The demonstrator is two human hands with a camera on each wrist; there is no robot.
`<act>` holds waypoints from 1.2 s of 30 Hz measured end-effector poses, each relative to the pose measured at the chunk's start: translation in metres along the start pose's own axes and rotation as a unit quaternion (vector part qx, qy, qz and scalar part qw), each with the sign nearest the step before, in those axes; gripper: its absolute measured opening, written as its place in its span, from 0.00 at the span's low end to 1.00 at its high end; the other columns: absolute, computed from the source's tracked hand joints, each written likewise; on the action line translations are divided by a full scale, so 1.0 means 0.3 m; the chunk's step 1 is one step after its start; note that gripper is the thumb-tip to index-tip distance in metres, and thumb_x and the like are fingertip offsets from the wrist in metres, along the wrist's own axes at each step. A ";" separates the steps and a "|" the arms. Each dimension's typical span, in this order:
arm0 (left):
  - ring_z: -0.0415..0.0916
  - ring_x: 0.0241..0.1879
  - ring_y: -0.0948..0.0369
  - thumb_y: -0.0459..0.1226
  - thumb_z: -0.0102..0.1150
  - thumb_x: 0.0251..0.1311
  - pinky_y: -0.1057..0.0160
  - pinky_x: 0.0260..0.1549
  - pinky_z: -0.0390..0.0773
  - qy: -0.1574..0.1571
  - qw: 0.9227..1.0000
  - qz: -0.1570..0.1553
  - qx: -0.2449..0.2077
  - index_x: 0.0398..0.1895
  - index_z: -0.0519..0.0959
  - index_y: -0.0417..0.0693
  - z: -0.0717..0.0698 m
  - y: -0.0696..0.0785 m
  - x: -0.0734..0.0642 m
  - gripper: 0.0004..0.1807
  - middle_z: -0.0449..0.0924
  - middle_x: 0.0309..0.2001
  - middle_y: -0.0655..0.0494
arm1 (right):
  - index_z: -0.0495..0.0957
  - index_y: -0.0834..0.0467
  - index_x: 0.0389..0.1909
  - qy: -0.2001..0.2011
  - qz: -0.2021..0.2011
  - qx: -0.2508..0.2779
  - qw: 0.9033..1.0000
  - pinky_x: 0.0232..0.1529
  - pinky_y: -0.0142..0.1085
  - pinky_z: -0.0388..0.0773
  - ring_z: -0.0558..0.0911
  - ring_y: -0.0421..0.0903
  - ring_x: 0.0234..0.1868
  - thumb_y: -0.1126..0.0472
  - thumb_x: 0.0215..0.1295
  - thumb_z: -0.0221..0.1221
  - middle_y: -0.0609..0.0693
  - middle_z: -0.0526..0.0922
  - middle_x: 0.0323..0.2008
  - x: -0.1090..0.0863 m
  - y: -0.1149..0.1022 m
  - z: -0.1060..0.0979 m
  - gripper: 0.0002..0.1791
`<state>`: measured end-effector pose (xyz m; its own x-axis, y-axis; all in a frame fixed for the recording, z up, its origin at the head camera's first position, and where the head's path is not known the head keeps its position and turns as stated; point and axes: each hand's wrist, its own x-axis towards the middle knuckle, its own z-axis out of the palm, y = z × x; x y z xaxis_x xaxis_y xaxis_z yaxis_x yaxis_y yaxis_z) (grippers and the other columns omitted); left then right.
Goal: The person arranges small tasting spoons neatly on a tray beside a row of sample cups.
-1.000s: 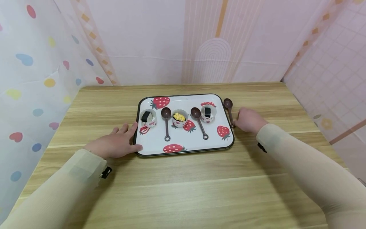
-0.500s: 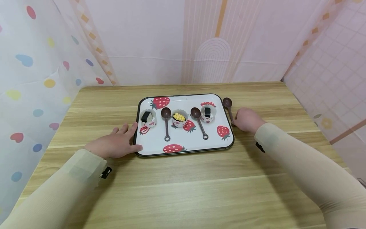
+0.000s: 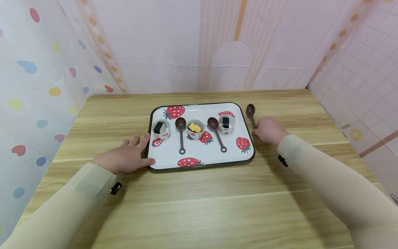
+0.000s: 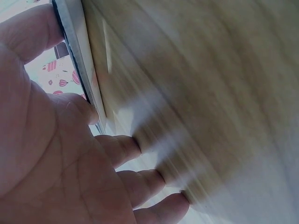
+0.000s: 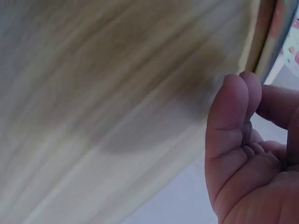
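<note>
A white tray [image 3: 168, 155] with strawberry prints and a black rim lies on the wooden table. My left hand [image 3: 124, 157] rests at its left edge, fingers spread and thumb over the rim; the left wrist view shows the fingers [image 4: 133, 186] extended. Just beyond the tray's right side, my right hand [image 3: 270, 130] pinches the handle of a dark brown spoon [image 3: 250, 110] between thumb and fingers [image 5: 229, 102]. The spoon's bowl points away from me, and the hand hides its handle end.
On the tray are two more brown spoons [image 3: 180, 123] and three paper cups: one with a black-and-white rice piece [image 3: 160, 128] at left, one with yellow bits [image 3: 195, 127] in the middle, one with a black-wrapped piece [image 3: 225, 122] at right. Patterned curtains [image 3: 155, 45] surround the table.
The pinched spoon's bowl has shifted slightly right and away, and its handle end is now covered by my right hand. The left hand and tray have stayed put.
</note>
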<state>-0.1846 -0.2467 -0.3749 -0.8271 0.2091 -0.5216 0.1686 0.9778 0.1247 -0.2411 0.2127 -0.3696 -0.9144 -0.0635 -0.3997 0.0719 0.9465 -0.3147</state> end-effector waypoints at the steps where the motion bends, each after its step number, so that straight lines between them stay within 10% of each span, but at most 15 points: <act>1: 0.39 0.76 0.17 0.72 0.50 0.68 0.20 0.67 0.59 0.001 1.000 0.001 0.000 0.86 0.35 0.42 0.001 0.000 0.000 0.63 0.37 0.81 0.20 | 0.82 0.62 0.31 0.004 0.000 0.017 1.000 0.25 0.34 0.71 0.75 0.43 0.21 0.58 0.79 0.56 0.49 0.77 0.18 -0.004 0.002 -0.003 0.16; 12: 0.39 0.76 0.18 0.72 0.50 0.68 0.20 0.67 0.58 -0.001 1.000 -0.003 -0.001 0.86 0.35 0.42 -0.001 0.004 -0.003 0.62 0.36 0.81 0.21 | 0.81 0.66 0.52 0.063 -0.025 0.082 0.994 0.28 0.36 0.76 0.80 0.46 0.27 0.60 0.79 0.55 0.58 0.86 0.31 -0.091 -0.038 -0.006 0.14; 36: 0.39 0.76 0.17 0.71 0.49 0.68 0.20 0.68 0.58 0.002 1.000 0.002 -0.001 0.86 0.35 0.41 0.003 0.004 -0.003 0.62 0.37 0.81 0.20 | 0.75 0.67 0.63 0.011 -0.035 0.092 0.995 0.25 0.33 0.74 0.78 0.43 0.24 0.61 0.76 0.57 0.54 0.85 0.27 -0.125 -0.093 0.078 0.20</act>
<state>-0.1832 -0.2457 -0.3748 -0.8285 0.2137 -0.5176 0.1711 0.9767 0.1293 -0.1996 0.1814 -0.3660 -0.9281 -0.1190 -0.3528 0.0766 0.8662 -0.4937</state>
